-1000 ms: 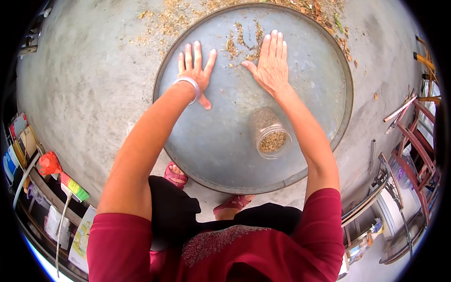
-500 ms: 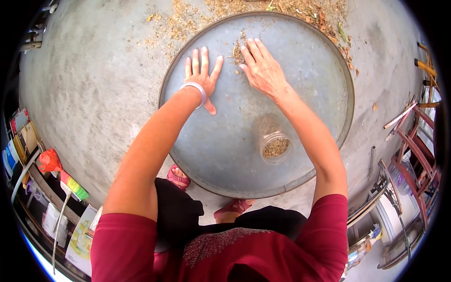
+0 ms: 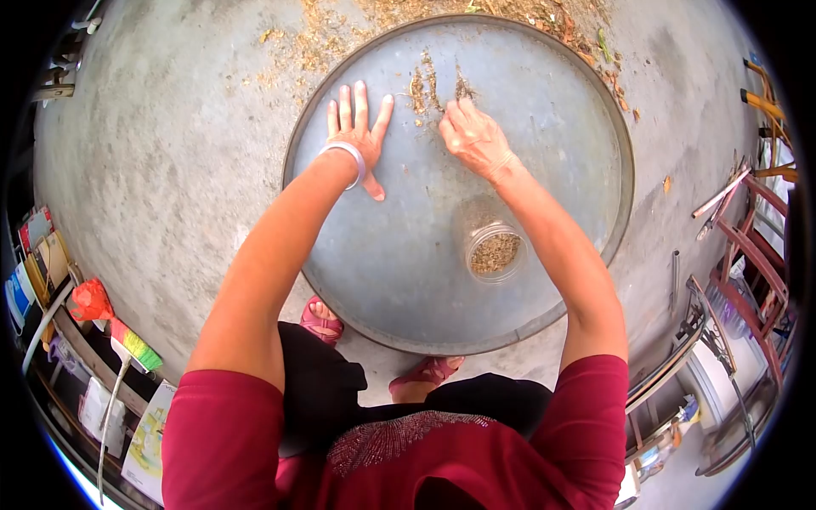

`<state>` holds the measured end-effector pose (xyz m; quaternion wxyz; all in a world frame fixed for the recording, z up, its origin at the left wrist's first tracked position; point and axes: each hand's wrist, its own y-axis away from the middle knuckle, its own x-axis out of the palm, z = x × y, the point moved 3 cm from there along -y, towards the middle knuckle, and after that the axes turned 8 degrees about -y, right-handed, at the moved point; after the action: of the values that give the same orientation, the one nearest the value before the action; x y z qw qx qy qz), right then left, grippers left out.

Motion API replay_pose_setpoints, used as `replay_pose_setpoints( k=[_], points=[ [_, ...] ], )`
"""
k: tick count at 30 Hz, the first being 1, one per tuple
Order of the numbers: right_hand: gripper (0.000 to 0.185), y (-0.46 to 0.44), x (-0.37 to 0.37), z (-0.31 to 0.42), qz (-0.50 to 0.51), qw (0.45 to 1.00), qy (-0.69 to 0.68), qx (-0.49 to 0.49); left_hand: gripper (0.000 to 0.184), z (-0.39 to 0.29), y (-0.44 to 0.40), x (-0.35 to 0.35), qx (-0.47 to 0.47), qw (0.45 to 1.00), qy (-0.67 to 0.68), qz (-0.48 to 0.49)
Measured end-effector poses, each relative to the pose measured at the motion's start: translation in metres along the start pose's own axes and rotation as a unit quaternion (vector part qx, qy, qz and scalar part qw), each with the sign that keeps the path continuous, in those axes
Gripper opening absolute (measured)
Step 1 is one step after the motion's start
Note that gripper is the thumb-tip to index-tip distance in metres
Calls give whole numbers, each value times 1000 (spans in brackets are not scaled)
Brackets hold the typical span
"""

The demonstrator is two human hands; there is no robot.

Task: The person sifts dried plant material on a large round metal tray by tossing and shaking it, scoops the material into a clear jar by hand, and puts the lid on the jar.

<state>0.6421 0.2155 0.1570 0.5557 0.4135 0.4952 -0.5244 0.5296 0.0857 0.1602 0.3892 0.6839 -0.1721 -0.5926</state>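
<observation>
A large round grey metal tray (image 3: 382, 255) with a raised rim lies on the floor. My left hand (image 3: 357, 140) rests flat on its left part, fingers spread, a pale bangle (image 3: 347, 151) at the wrist. My right hand (image 3: 473, 140) is closed, its fingers curled down onto the tray; the fingertips are partly hidden. Just beyond it and to its left lie short streaks of dry brown bits (image 3: 418, 91). A clear jar (image 3: 495, 253) holding similar brown bits stands on the tray below my right forearm.
More dry brown bits and leaf scraps (image 3: 565, 30) are scattered on the concrete floor past the far rim. A broom with coloured bristles (image 3: 136, 347) and boxes line the left side. Reddish-brown chair frames (image 3: 756, 255) stand at the right. My feet in pink sandals (image 3: 429, 371) are near the tray's close edge.
My right hand has drawn back toward me, its outstretched fingers now curled. Streaks of brown bits show where it lay. The left hand stays flat.
</observation>
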Motion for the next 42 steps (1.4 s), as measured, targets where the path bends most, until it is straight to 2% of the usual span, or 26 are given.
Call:
replay_pose_setpoints(
  k=[3,4,5,7,11,13,16,19,22,25,28,31,34,37,40,42],
  points=[
    [13,11,-16,-19,-131,955,-168,205,141,0,1,1,0,1000,4,-6],
    [16,17,-30,-19,-180,894,-255,321,142,0,1,1,-3,1000,1,-8],
    [15,25,-39,-20,-163,829,-362,393,142,0,1,1,-4,1000,-3,-10],
    [12,52,-57,-21,-125,647,-550,514,143,-1,1,2,-6,1000,-9,-18],
    [15,90,-120,19,-105,633,-575,508,144,-5,1,8,-9,999,-22,-33],
    [16,104,-140,43,-85,631,-572,517,145,-5,1,7,-15,999,-29,-37],
    [21,117,-149,76,-47,703,-492,511,145,-6,4,6,-28,997,-43,-49],
    [23,117,-149,95,-53,838,-358,408,143,-7,10,9,-47,995,-48,-74],
    [28,119,-148,99,-69,869,-305,383,138,-9,17,15,-67,990,-47,-112],
    [24,124,-147,99,-156,885,-265,349,129,-12,30,19,-51,987,-46,-143],
    [15,123,-149,105,-160,921,-142,325,117,-15,40,24,-26,979,-62,-194],
    [14,119,-149,115,-18,923,-62,380,95,-14,52,25,-13,965,-82,-247],
    [34,122,-148,115,-114,951,20,288,80,-6,59,25,-7,957,-85,-276],
    [60,118,-143,119,-109,954,-69,272,68,-1,65,17,-1,955,-67,-289],
    [80,121,-121,124,24,937,-117,327,61,-4,71,10,3,950,-64,-306],
    [76,121,-118,124,5,939,-119,323,61,-10,78,8,16,951,-63,-301]
  ],
)
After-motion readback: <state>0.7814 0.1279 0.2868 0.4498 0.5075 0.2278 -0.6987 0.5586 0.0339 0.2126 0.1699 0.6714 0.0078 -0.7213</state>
